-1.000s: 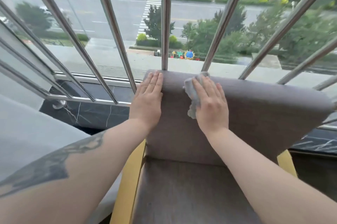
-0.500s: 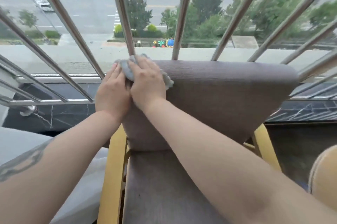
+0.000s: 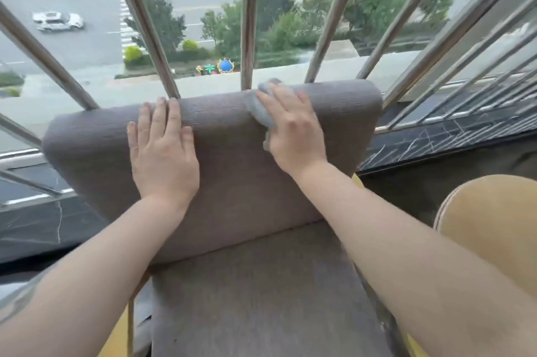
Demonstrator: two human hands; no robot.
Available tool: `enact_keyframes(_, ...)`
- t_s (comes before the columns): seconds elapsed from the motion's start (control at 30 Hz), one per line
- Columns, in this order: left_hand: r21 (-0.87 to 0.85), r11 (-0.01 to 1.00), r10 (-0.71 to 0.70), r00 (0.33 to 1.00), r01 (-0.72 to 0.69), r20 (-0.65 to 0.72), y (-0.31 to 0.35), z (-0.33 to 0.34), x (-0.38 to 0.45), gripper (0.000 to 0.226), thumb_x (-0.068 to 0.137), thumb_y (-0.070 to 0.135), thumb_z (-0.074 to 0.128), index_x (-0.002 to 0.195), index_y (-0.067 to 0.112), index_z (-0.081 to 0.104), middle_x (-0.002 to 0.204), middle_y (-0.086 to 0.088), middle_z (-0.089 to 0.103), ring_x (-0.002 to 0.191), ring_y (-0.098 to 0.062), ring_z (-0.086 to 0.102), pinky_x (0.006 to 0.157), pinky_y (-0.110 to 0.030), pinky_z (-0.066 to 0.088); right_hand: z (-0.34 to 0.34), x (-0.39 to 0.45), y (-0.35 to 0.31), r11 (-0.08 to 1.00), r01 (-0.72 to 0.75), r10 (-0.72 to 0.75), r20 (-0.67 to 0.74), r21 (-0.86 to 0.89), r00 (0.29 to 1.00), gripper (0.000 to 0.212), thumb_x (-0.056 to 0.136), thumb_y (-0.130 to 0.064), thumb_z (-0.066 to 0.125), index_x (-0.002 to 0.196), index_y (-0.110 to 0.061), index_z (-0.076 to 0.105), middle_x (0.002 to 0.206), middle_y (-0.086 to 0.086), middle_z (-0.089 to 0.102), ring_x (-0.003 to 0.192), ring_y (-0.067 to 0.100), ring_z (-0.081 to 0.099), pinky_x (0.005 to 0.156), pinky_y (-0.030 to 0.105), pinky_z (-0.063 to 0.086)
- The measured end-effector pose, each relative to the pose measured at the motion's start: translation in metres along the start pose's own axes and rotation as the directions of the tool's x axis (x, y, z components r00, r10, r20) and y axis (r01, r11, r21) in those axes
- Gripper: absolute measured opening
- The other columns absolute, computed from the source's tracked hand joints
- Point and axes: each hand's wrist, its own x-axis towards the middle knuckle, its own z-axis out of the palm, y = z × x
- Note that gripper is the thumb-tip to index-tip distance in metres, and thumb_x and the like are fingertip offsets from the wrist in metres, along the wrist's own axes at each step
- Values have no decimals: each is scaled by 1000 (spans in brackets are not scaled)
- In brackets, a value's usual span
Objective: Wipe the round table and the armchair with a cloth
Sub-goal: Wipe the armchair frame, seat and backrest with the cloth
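A grey-brown upholstered armchair [image 3: 232, 188] with a yellow frame faces me, its backrest against a window railing. My right hand [image 3: 293, 131] presses a small grey cloth [image 3: 260, 109] onto the top right part of the backrest; most of the cloth is hidden under the palm. My left hand [image 3: 162, 150] lies flat with fingers together on the backrest's upper left, holding nothing. A round yellowish wooden table [image 3: 494, 229] shows at the right edge.
Slanted steel railing bars [image 3: 248, 16] stand right behind the backrest before a window over a street. A black marble sill [image 3: 441, 136] runs along the wall on both sides. A pale curtain or fabric shows at lower left.
My right hand has slid the cloth from the backrest's left corner to its right part. My left hand has separated from it and now lies flat left of centre.
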Motion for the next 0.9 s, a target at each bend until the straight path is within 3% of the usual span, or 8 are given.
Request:
enact_keyframes(0.13,-39,999,36,999,-38,-37,26,12,-2,48,102,24,35,149,13,39,156,-8,35,148,-29,20,120,-40,3,0,-3,-15,892,-429,445,-119,142,887,59,69,-1,46,125,-9,61,138,10,54,134,30,42,118,37,10)
enact_keyframes(0.27,-86,988,127,992,-129,-26,59,27,-3,50,98,25,37,146,9,44,152,-11,41,145,-32,27,119,-41,6,0,-3,-2,991,38,-41,24,128,999,62,67,-2,55,128,-10,61,137,11,54,130,27,48,115,37,15)
enact_keyframes(0.33,-77,983,170,985,-170,-5,70,31,-4,50,99,25,36,146,10,44,153,-10,40,145,-31,26,119,-41,7,-22,-8,63,995,-89,89,-8,38,996,65,66,-5,51,130,-12,59,139,8,53,132,27,45,116,38,17)
enact_keyframes(0.43,-78,972,221,975,-220,5,92,39,-1,50,99,26,34,147,13,42,153,-8,39,146,-29,26,119,-41,10,-33,-7,75,861,-501,508,-146,83,849,60,72,-4,43,130,-11,59,140,10,51,134,29,41,116,36,17)
enact_keyframes(0.6,-107,942,330,939,-320,98,133,46,2,47,101,22,37,147,12,43,154,-6,38,146,-26,26,120,-41,14,-24,-9,65,986,-67,72,-28,150,997,57,74,-5,44,128,-13,61,136,12,56,128,28,49,114,32,15)
enact_keyframes(0.67,-105,922,384,913,-372,141,143,46,6,47,103,19,41,150,15,38,157,-3,33,148,-23,22,121,-37,11,-34,-8,104,968,-204,216,-71,147,974,60,74,1,45,131,-13,58,140,10,52,132,26,44,116,35,20)
enact_keyframes(0.77,-171,860,508,835,-480,212,173,53,18,47,104,22,40,151,18,36,158,1,31,149,-19,20,121,-32,11,-44,9,110,724,-544,634,-99,424,767,57,77,8,44,128,-11,60,141,7,50,133,24,41,114,36,28)
enact_keyframes(0.9,-224,701,707,620,-677,340,215,67,53,55,99,33,31,152,17,33,158,3,28,148,-15,20,120,-26,11,-42,7,110,458,-426,731,-58,780,680,47,86,4,48,125,-18,62,135,-1,55,128,13,47,110,26,34)
